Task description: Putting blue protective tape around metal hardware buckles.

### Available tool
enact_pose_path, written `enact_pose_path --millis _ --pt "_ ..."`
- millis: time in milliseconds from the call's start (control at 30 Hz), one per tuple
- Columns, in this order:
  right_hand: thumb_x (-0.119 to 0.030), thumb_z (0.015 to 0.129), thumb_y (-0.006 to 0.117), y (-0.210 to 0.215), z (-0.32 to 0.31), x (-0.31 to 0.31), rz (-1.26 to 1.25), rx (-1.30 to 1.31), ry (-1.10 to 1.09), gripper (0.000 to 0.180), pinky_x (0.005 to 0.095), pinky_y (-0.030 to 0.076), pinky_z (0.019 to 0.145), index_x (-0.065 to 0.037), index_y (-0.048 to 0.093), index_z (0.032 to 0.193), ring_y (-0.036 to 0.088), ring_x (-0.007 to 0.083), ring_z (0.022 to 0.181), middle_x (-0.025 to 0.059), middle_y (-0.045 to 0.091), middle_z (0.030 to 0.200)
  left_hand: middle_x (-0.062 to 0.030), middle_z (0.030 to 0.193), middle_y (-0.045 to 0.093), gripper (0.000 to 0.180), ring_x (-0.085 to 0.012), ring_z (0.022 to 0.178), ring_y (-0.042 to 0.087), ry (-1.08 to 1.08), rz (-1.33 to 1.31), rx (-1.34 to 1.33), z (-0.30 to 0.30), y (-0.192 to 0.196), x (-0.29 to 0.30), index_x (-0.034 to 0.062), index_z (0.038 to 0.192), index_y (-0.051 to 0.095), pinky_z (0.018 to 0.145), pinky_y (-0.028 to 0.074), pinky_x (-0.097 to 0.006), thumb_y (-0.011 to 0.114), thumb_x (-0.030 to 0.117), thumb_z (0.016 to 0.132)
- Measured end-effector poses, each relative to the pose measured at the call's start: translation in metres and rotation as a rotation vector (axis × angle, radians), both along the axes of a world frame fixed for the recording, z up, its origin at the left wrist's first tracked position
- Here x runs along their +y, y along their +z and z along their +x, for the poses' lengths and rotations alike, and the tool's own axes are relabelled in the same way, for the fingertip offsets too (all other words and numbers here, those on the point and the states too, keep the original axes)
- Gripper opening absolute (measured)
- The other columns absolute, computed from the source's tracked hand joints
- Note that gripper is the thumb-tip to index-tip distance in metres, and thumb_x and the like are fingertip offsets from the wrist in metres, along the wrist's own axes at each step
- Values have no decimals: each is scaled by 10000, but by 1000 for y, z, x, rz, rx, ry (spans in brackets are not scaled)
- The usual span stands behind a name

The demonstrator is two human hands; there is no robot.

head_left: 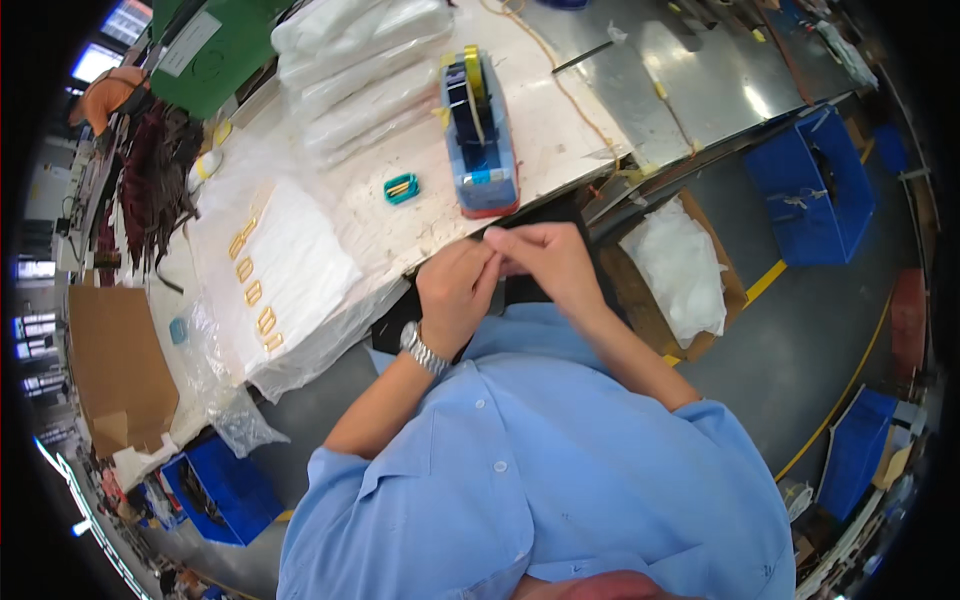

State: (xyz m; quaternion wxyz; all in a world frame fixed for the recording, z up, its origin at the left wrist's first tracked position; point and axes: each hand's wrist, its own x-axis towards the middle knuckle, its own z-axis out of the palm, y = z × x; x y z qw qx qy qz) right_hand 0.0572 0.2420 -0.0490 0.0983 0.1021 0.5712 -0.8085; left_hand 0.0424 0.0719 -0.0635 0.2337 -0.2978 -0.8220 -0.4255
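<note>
My left hand [452, 288], with a metal watch [424, 350] on its wrist, meets my right hand [556, 266] just in front of the table's near edge. Fingertips of both are pinched together and touch; whatever lies between them is too small or hidden to make out. Just beyond them stands a blue tape dispenser [482, 150] with yellow tape at its far end. A small teal container [401, 188] with gold-coloured pieces in it sits left of the dispenser. Farther left, several gold-coloured rectangular buckles [252, 293] lie in a row on a white sheet-covered stack [310, 250].
Clear plastic-wrapped white bundles [360, 80] lie at the back of the table. A cardboard box [735, 290] with white wrapping stands at right on the floor, near a blue bin [812, 185]. At left are dark red strips [150, 185] and another blue bin [222, 490].
</note>
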Motion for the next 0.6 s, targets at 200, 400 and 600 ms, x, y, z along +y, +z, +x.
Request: enact_pose_path --millis 200,400,600 --pt "-238 1045 716 -13 16 -5 169 195 177 292 251 559 735 49 770 1059 672 72 805 30 753 889 -150 851 683 154 -319 710 651 -28 -39 -48 30 -2 -11 -5 1015 737 623 510 -408 764 -42 868" --pt "-264 1084 635 -27 12 -12 4 187 178 329 295 624 716 37 767 1100 710 112 795 64 765 924 -139 832 645 94 -300 695 614 -71 -64 -106 22 12 -13 -4 972 693 618 475 -398 741 -36 897" --pt "-295 1121 589 -17 15 -25 -372 13 316 404 329 607 963 3 647 1388 721 164 1116 97 730 1246 -145 1032 685 222 -319 925 650 104 -8 -171 34 43 -21 -5 1087 708 820 530 -410 762 -7 872"
